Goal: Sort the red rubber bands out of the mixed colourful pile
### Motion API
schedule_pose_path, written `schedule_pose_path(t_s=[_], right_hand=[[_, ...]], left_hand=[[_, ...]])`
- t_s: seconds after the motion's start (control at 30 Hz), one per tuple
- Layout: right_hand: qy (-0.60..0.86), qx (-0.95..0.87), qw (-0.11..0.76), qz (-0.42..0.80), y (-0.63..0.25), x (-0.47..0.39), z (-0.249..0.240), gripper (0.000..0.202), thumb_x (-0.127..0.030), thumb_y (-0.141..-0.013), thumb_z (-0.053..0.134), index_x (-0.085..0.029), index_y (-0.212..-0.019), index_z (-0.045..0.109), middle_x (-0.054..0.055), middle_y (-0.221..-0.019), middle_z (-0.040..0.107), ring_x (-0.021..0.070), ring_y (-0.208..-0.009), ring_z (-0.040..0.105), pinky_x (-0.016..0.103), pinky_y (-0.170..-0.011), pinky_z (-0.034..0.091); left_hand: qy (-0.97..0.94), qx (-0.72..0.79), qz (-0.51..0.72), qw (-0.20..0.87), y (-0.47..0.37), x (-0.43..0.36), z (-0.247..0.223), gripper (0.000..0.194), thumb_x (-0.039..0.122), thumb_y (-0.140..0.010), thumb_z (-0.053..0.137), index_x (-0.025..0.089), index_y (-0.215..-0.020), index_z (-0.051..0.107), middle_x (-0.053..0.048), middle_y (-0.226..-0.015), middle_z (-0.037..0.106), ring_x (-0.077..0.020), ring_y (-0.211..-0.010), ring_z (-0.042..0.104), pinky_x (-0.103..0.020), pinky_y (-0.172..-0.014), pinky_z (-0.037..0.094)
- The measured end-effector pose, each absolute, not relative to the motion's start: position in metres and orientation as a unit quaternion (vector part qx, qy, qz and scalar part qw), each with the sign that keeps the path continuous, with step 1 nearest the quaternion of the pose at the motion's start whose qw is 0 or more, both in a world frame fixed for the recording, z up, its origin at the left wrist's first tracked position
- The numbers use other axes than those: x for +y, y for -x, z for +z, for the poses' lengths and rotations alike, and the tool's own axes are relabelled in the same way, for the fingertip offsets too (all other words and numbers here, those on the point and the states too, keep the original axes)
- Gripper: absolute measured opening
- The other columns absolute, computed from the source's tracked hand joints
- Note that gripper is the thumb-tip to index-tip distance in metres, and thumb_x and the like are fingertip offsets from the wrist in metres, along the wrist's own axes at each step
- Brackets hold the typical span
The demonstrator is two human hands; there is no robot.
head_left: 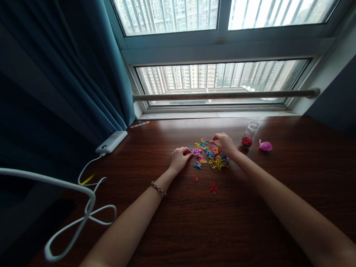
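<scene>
A loose pile of small coloured loops (218, 160), which look like rubber bands in yellow, pink and blue, is spread over the brown table. At its left edge is my left hand (179, 159), thumb and fingertips closed together by the pink and blue loops. My right hand (223, 144) reaches over the pile's far side with its fingers pinched; what lies between them is too small to make out. Nearer to me are a few red loops (213, 187) and a smaller red cluster (195, 178). A clear glass jar (252, 129) with red loops in its bottom stands right of my right hand.
Right of the jar lies a pink rounded object (266, 146) with a small stub. A white power strip (112, 142) and its looping white cable (91, 200) occupy the left side, beside a blue curtain (97, 74). Behind the table, a metal rail (222, 95) crosses the window.
</scene>
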State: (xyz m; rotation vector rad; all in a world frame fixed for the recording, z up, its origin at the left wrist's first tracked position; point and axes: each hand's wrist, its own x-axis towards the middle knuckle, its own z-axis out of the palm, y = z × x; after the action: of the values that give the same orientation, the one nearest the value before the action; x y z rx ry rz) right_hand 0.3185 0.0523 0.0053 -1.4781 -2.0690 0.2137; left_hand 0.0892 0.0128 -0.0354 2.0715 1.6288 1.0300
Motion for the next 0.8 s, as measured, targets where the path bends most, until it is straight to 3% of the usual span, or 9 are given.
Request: schedule_pose_path(t_s=[0.13, 0.27, 0.53, 0.8], right_hand=[[0.51, -0.652, 0.455, 0.328, -0.328, 0.029, 0.012, 0.027, -0.042, -0.069, 0.063, -0.015, -0.073, 0.059, 0.005, -0.064, 0.065, 0.0152, -0.056, 0.059, 0.028, -0.054, 0.046], [0.425, -0.521, 0.501, 0.545, -0.333, 0.008, 0.006, 0.036, -0.04, -0.058, 0.072, -0.014, -0.081, 0.063, 0.005, -0.074, 0.068, 0.0152, -0.063, 0.063, 0.028, -0.06, 0.051], [0.407, -0.509, 0.514, 0.558, -0.338, 0.001, 0.003, 0.027, -0.027, -0.051, 0.077, -0.015, -0.074, 0.068, 0.004, -0.075, 0.07, 0.0154, -0.072, 0.064, 0.028, -0.072, 0.051], [0.424, -0.491, 0.497, 0.576, -0.335, 0.001, 0.008, 0.031, -0.03, -0.055, 0.076, -0.015, -0.081, 0.067, 0.004, -0.07, 0.069, 0.0143, -0.06, 0.065, 0.026, -0.061, 0.054]], left_hand=[[-0.695, 0.569, 0.396, 0.19, -0.089, 0.014, -0.037, 0.01, 0.028, -0.073, 0.059, 0.02, -0.076, 0.065, -0.002, -0.073, 0.067, -0.0155, -0.067, 0.061, -0.027, -0.065, 0.046], [-0.688, 0.569, 0.402, 0.205, -0.089, 0.016, -0.039, 0.01, 0.023, -0.074, 0.057, 0.02, -0.081, 0.063, -0.002, -0.076, 0.068, -0.0152, -0.07, 0.062, -0.027, -0.069, 0.047], [-0.757, 0.551, 0.314, 0.154, -0.092, 0.013, -0.033, 0.016, 0.023, -0.066, 0.064, 0.024, -0.082, 0.066, 0.001, -0.081, 0.067, -0.0156, -0.076, 0.059, -0.026, -0.071, 0.047], [-0.733, 0.521, 0.377, 0.22, -0.092, 0.014, -0.037, 0.018, 0.027, -0.073, 0.06, 0.02, -0.089, 0.063, -0.002, -0.079, 0.067, -0.0143, -0.071, 0.061, -0.026, -0.069, 0.048]])
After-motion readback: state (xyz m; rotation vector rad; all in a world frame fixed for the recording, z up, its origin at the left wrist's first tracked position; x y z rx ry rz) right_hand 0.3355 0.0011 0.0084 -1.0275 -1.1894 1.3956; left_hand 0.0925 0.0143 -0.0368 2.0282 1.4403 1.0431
